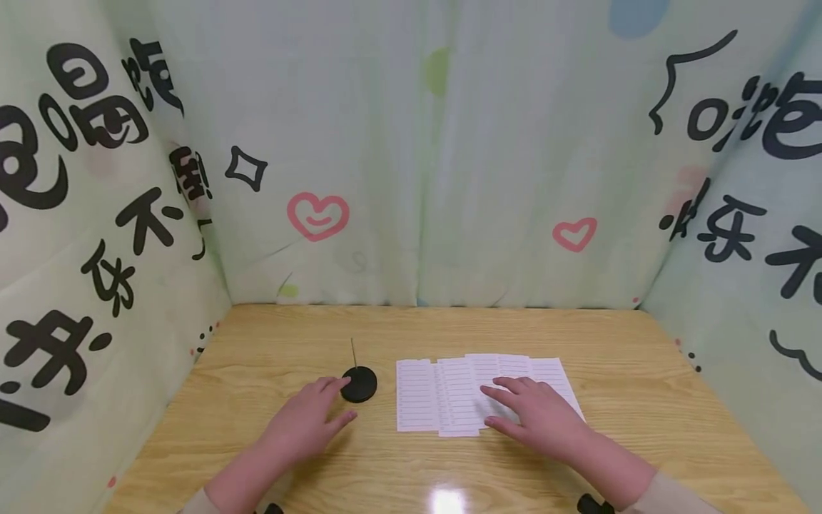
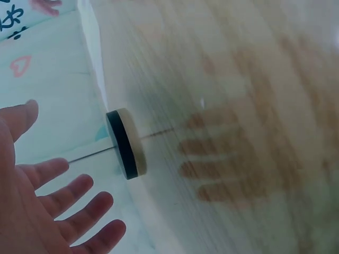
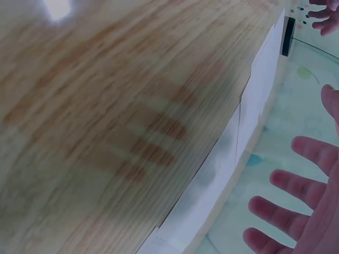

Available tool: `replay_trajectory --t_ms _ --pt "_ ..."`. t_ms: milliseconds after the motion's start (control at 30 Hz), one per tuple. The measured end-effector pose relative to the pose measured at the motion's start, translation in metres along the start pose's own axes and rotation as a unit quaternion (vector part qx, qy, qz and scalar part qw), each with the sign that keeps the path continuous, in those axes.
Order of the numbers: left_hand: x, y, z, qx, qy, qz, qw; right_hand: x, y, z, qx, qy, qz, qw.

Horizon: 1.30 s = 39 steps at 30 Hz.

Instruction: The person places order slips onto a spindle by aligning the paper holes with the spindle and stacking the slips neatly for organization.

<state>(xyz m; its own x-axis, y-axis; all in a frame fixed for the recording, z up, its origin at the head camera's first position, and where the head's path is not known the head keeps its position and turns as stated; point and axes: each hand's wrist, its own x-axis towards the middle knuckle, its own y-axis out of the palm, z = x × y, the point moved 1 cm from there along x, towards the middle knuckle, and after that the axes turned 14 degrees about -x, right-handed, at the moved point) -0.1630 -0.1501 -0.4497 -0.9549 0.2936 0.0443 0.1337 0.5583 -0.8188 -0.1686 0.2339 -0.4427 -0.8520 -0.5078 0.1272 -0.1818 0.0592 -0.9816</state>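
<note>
A paper spike (image 1: 359, 385), a round black base with a thin upright metal rod, stands left of the middle of the table. My left hand (image 1: 308, 417) is beside it with fingers spread and nothing held. One fingertip overlaps the base's edge in the head view; in the left wrist view the fingers appear apart from the spike's base (image 2: 126, 144). Several white printed slips of paper (image 1: 417, 396) lie overlapping in a row to the right. Over their right part hovers my right hand (image 1: 536, 414), fingers relaxed and apart. The right wrist view shows it above the slips (image 3: 214, 169), holding nothing.
The wood-grain table (image 1: 385, 471) is bounded by a pale printed curtain (image 1: 359, 143) at the back and on both sides. Light glares off the table near its front edge.
</note>
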Motion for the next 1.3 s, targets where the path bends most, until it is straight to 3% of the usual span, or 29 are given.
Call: replay_trajectory --t_ms 200,633,867,1300 --pt "0.004 -0.001 0.011 -0.014 -0.025 -0.001 0.9996 0.011 0.006 0.007 0.014 0.011 0.035 0.999" --pt "0.010 -0.002 0.017 -0.025 -0.075 -0.014 0.9968 0.027 0.009 0.010 0.005 0.015 0.043 0.999" --pt "0.017 -0.003 0.022 -0.033 -0.086 -0.015 0.9956 0.033 0.010 0.005 0.009 0.015 0.046 0.999" --pt "0.032 0.004 0.029 -0.053 -0.103 0.001 0.9932 0.050 0.010 -0.004 0.026 0.053 0.090 0.994"
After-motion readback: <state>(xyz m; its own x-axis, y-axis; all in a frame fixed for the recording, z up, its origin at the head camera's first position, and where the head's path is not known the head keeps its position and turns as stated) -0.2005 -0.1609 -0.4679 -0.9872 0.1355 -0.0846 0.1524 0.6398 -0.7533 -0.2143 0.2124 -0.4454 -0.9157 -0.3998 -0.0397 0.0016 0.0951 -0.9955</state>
